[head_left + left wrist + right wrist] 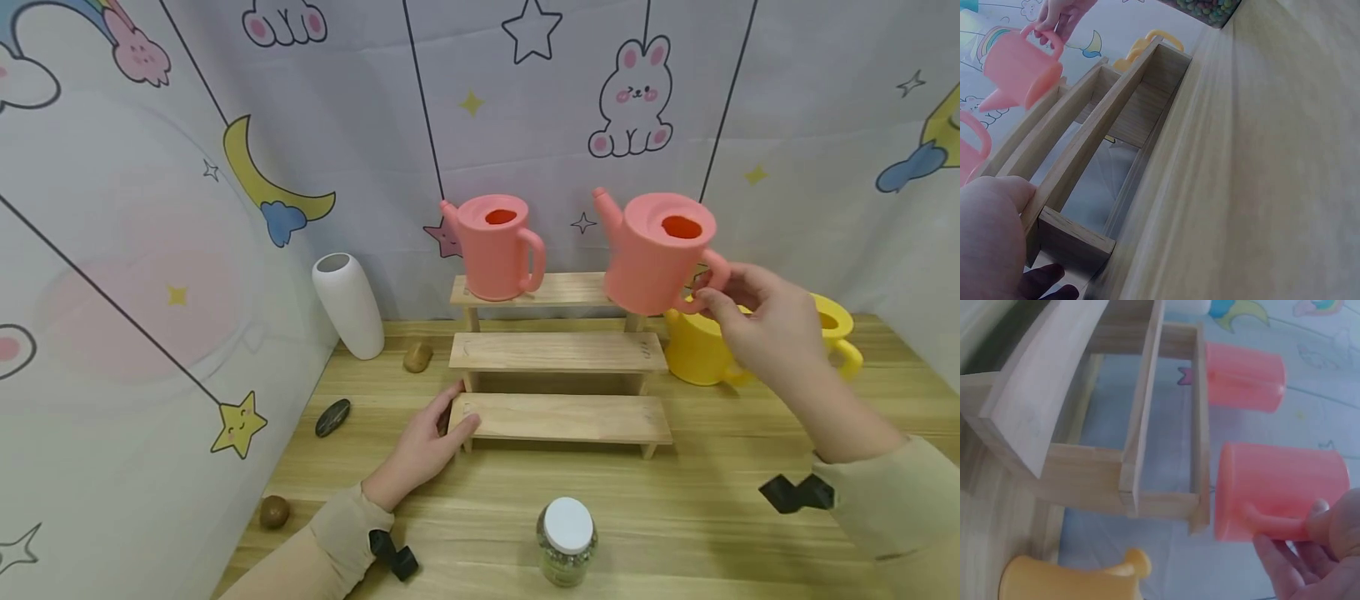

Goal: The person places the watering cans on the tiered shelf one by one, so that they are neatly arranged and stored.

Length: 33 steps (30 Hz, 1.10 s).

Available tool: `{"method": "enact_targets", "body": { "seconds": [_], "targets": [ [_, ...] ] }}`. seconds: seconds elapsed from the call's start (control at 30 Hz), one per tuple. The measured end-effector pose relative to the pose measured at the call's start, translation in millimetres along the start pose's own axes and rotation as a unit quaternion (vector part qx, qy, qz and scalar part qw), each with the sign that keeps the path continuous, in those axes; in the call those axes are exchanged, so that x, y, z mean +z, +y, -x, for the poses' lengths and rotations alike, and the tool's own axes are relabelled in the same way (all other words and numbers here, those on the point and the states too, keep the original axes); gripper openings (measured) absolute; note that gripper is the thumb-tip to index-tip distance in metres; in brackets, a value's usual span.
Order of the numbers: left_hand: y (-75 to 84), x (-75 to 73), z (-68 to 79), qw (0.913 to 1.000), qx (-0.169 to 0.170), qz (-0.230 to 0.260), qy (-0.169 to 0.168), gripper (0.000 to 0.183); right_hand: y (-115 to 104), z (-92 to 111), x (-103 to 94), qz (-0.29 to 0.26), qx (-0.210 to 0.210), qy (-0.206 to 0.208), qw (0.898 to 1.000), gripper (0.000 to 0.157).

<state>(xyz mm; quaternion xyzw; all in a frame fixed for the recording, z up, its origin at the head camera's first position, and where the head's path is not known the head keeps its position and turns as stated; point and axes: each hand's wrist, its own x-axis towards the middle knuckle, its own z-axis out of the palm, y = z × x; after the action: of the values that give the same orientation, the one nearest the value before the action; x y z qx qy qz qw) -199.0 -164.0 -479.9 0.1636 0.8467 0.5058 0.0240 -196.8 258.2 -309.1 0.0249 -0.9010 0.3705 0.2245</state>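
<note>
My right hand (772,329) pinches the handle of a pink watering can (652,258), its spout pointing left. The can is slightly tilted and overlaps the right end of the top tier in the head view; in the right wrist view its base (1225,494) is close beside that tier. A second pink watering can (491,250) stands upright on the top tier's left part. My left hand (423,442) grips the left end of the three-tier wooden shelf (562,417) at its lowest tier, thumb on top and fingers around the side (1041,281).
Yellow watering cans (693,350) stand right of the shelf, partly behind my right hand. A white vase (348,304) and several stones (332,417) are at the left. A white-lidded jar (567,542) sits in front. A patterned curtain (360,125) hangs behind.
</note>
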Motion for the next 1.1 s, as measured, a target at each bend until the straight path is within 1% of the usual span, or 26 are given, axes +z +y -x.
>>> {"method": "enact_targets", "body": {
  "seconds": [0.17, 0.3, 0.43, 0.53, 0.8, 1.1],
  "targets": [
    [1.3, -0.4, 0.8, 1.0, -0.002, 0.0, 0.0, 0.073, -7, -19, 8.9, 0.009, -0.007, -0.019, 1.0, 0.036],
    [1.5, -0.6, 0.4, 1.0, -0.002, 0.0, 0.001, 0.073, -15, -33, 12.8, 0.029, -0.017, -0.023, 0.999, 0.037],
    [1.1, -0.7, -0.2, 1.0, -0.004, -0.004, 0.002, 0.073, -21, -42, 15.9, 0.038, -0.007, -0.04, 0.998, 0.038],
    [1.4, -0.5, -0.1, 0.9999, -0.004, -0.01, 0.003, 0.073, -23, -46, 17.6, 0.043, 0.006, -0.049, 0.998, 0.04],
    [4.7, -0.4, 0.1, 0.9999, -0.005, -0.01, 0.004, 0.073, -20, -48, 22.4, 0.042, 0.023, -0.074, 0.996, 0.038],
    [3.2, -0.6, 0.7, 0.9999, -0.014, -0.003, 0.002, 0.075, -20, -50, 25.6, 0.039, 0.018, -0.089, 0.995, 0.041]
  ]
}}
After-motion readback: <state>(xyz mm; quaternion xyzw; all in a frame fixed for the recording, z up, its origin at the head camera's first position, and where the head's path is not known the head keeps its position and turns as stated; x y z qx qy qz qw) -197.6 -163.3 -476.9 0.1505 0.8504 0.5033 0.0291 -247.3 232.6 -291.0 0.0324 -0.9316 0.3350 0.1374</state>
